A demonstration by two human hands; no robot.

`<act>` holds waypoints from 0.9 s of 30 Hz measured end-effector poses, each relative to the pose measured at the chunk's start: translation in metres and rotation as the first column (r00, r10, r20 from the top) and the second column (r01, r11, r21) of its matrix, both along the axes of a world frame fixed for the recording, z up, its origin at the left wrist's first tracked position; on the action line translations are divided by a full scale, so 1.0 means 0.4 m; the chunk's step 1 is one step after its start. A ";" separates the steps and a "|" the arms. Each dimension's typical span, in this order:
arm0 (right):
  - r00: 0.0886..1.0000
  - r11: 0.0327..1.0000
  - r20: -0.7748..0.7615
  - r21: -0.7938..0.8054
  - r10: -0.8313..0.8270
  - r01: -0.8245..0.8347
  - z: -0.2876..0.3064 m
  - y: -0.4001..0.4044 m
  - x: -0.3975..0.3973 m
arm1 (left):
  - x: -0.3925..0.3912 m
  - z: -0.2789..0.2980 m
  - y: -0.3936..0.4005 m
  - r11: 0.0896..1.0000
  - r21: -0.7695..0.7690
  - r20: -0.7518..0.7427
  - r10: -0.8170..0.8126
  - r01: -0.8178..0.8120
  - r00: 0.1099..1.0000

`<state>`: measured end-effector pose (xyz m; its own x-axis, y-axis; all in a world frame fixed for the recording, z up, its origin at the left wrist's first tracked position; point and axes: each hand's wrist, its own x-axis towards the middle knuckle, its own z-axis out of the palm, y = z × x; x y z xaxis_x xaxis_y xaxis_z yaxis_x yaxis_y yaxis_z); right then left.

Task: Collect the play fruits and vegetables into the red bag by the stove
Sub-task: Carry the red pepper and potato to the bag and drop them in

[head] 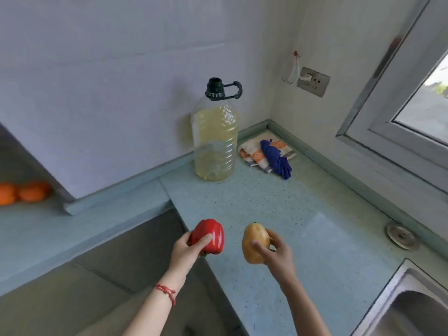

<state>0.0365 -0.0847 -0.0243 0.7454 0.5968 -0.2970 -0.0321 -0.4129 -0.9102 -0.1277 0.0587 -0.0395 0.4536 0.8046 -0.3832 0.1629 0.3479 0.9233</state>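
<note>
Left hand (185, 248) curled round a red pepper (209, 235), thumb across its front, fingers (191, 236) behind; pepper held up over the table's (278, 209) near edge. Red string on the left wrist. Right hand (276, 249) gripping a yellow-brown potato (255, 242), thumb on its front face, fingers wrapped over the right side; potato held above the table, just beside the pepper, not touching it. Further back, upright against the wall, an oil bottle (215, 139) with dark cap and handle. Right of it, in the corner, a folded cloth (257, 151) with a blue rag (276, 158) lying on it. Far left, two oranges (21, 194) on a lower ledge. Bottom right, a steel sink (412, 309) set in the table. Red bag not in view.
</note>
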 end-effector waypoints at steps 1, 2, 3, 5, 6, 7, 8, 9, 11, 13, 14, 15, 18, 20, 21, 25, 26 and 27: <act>0.999 0.999 0.007 0.006 0.042 -0.042 0.001 0.016 -0.019 | -0.033 0.004 -0.001 0.999 0.007 -0.003 0.041 -0.041 0.999; 0.996 0.996 0.014 0.011 0.085 -0.085 0.003 0.031 -0.037 | -0.066 0.008 -0.001 0.996 0.012 -0.002 0.085 -0.085 0.996; 0.991 0.991 0.020 0.018 0.132 -0.132 0.004 0.047 -0.056 | -0.099 0.011 -0.001 0.991 0.016 0.001 0.130 -0.130 0.992; 0.973 0.972 0.031 0.034 0.231 -0.232 0.009 0.079 -0.096 | -0.164 0.016 0.000 0.976 0.018 0.004 0.216 -0.216 0.976; 0.961 0.961 0.034 0.036 0.274 -0.275 0.012 0.097 -0.118 | -0.197 0.018 0.000 0.967 0.016 0.003 0.255 -0.255 0.967; 0.949 0.948 0.035 0.034 0.314 -0.315 0.015 0.113 -0.140 | -0.229 0.020 -0.001 0.955 0.012 0.002 0.296 -0.296 0.955; 0.935 0.935 0.033 0.033 0.353 -0.354 0.019 0.131 -0.165 | -0.262 0.023 -0.002 0.943 0.009 0.002 0.334 -0.334 0.943; 0.921 0.921 0.032 0.031 0.388 -0.389 0.022 0.147 -0.191 | -0.295 0.025 -0.004 0.929 0.006 0.004 0.369 -0.369 0.929; 0.891 0.891 0.031 0.035 0.452 -0.453 0.025 0.181 -0.247 | -0.367 0.026 -0.010 0.899 0.002 0.010 0.439 -0.439 0.899; 0.857 0.856 0.036 0.031 0.514 -0.515 0.025 0.212 -0.313 | -0.445 0.023 -0.019 0.867 0.001 0.004 0.498 -0.498 0.867; 0.839 0.839 0.040 0.026 0.542 -0.543 0.024 0.226 -0.347 | -0.483 0.020 -0.024 0.851 -0.001 0.001 0.525 -0.525 0.851; 0.824 0.823 0.040 0.023 0.566 -0.567 0.023 0.239 -0.384 | -0.524 0.016 -0.029 0.832 -0.007 0.001 0.554 -0.554 0.832; 0.766 0.765 0.026 0.017 0.643 -0.643 0.019 0.271 -0.501 | -0.647 0.014 -0.051 0.779 -0.017 0.012 0.627 -0.627 0.779; 0.713 0.713 0.011 0.014 0.701 -0.701 0.015 0.290 -0.584 | -0.728 0.016 -0.072 0.734 -0.008 0.012 0.679 -0.679 0.734; 0.687 0.687 0.010 0.013 0.726 -0.727 0.013 0.298 -0.624 | -0.767 0.016 -0.083 0.706 -0.005 0.016 0.708 -0.708 0.706; 0.581 0.581 0.026 -0.002 0.814 -0.814 0.009 0.328 -0.776 | -0.906 0.017 -0.131 0.587 -0.002 0.026 0.809 -0.810 0.587; 0.551 0.551 0.028 0.000 0.834 -0.834 0.009 0.335 -0.812 | -0.938 0.017 -0.145 0.557 0.002 0.024 0.830 -0.830 0.557; 0.519 0.519 0.031 0.001 0.854 -0.855 0.008 0.341 -0.848 | -0.970 0.016 -0.160 0.527 0.007 0.016 0.850 -0.850 0.527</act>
<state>-0.3027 0.0517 -0.0211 -0.1191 0.9546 -0.2731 0.3497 -0.2171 -0.9114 -0.5158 -0.0053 -0.0330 -0.4439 0.8162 -0.3698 -0.2121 0.3053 0.9283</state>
